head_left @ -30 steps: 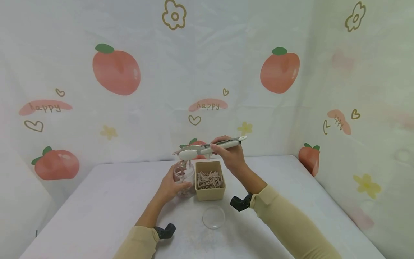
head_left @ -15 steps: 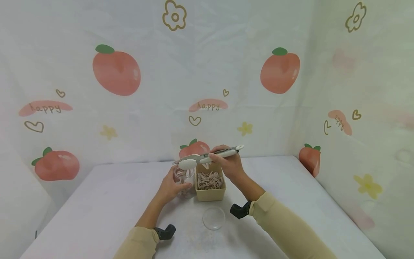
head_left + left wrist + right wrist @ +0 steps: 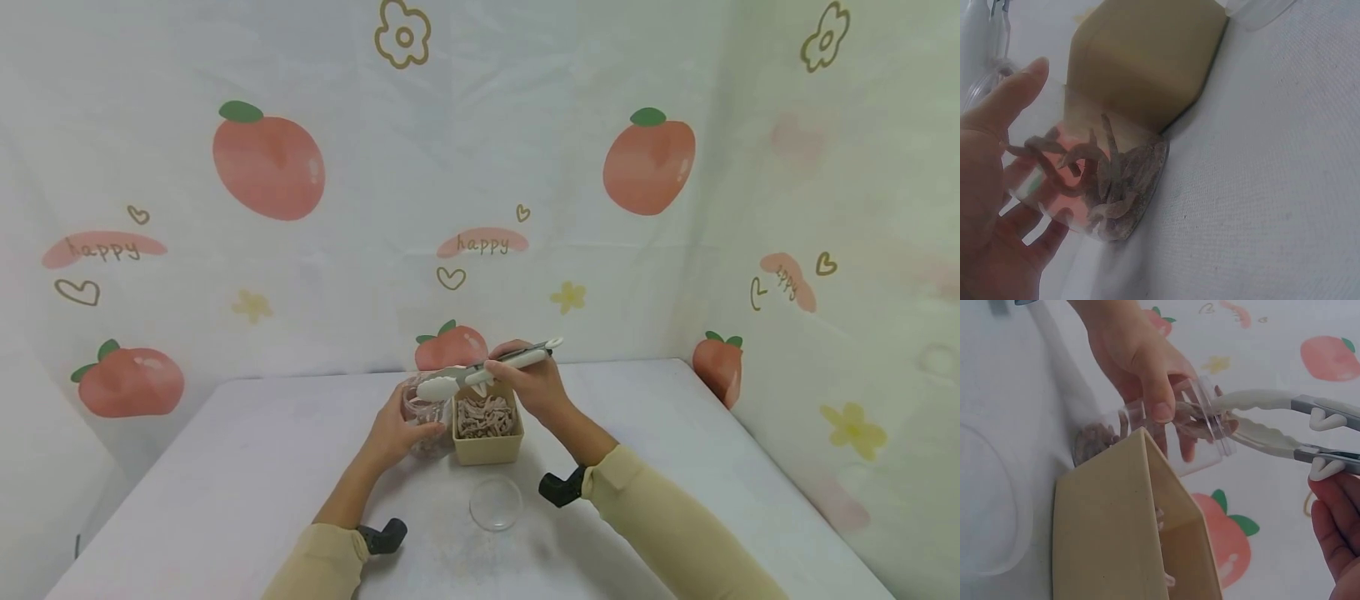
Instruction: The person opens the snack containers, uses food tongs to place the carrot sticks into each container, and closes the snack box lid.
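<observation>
My left hand [image 3: 393, 433] grips a clear plastic jar [image 3: 429, 446] around its side. Greyish-brown dried strips [image 3: 1116, 181] lie at the jar's bottom, with a few higher up along its wall. My right hand [image 3: 531, 382] holds white and grey kitchen tongs [image 3: 440, 387] by the handles. In the right wrist view the tong tips are at the jar's mouth, slightly apart, with brown strips [image 3: 1194, 419] at and just inside the rim. Right beside the jar stands a beige square box [image 3: 487, 452] holding more of these strips [image 3: 486, 417].
A round clear lid [image 3: 495, 504] lies on the white table [image 3: 300, 442] in front of the box. Behind the table hangs a white backdrop [image 3: 360, 275] printed with fruit. Black wrist mounts [image 3: 384, 537] sit on both forearms.
My right hand and the tongs have come down from above the jar to its mouth. Strips that hung below the tongs are now at the jar's opening. My left hand and the jar stay put.
</observation>
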{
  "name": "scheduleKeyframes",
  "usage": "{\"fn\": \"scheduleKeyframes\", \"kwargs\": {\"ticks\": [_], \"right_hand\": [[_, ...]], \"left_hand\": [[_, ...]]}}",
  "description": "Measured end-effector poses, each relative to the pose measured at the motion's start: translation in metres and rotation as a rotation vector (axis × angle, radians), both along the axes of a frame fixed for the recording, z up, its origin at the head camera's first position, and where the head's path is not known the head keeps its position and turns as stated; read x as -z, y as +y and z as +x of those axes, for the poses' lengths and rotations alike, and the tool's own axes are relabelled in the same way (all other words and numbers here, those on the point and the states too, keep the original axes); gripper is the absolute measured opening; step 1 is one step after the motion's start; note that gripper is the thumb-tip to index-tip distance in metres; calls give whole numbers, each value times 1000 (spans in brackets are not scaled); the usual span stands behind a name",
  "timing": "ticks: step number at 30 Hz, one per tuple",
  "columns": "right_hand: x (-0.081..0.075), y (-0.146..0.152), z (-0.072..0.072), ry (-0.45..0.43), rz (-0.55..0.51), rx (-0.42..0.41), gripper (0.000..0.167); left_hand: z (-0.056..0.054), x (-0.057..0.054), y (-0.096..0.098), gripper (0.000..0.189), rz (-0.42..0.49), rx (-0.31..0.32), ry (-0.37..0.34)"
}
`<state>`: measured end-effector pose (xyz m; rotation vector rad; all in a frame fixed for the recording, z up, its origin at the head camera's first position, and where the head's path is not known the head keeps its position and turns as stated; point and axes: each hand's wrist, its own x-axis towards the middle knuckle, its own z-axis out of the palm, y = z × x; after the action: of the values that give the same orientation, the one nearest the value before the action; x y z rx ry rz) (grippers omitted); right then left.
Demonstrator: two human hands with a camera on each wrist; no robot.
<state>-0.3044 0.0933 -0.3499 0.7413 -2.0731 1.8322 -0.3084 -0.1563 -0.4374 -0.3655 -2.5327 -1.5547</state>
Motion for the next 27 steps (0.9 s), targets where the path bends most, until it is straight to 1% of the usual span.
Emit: {"fn": "scheduleKeyframes", "kwargs": {"ticks": [3, 7, 13, 17, 20, 22, 27], "right_hand": [[-1, 0, 0, -11, 4, -15, 15], [-3, 1, 0, -7, 16, -12, 15], [-8, 9, -1, 11, 20, 42, 14], [-9, 16, -4, 26, 5, 57, 15], [-9, 22, -5, 27, -3, 68, 17], [-9, 28, -5, 24, 15, 94, 18], [-8, 42, -4, -4, 40, 130, 22]], "left_hand": [[0, 0, 0, 89, -3, 3, 2], [0, 1, 1, 90, 6, 10, 0], [-1, 2, -1, 90, 35, 52, 20], [-1, 3, -2, 89, 31, 68, 38], [-2, 4, -3, 89, 35, 72, 47], [-3, 4, -4, 90, 37, 74, 46], [-3, 5, -4, 91, 46, 76, 31]]}}
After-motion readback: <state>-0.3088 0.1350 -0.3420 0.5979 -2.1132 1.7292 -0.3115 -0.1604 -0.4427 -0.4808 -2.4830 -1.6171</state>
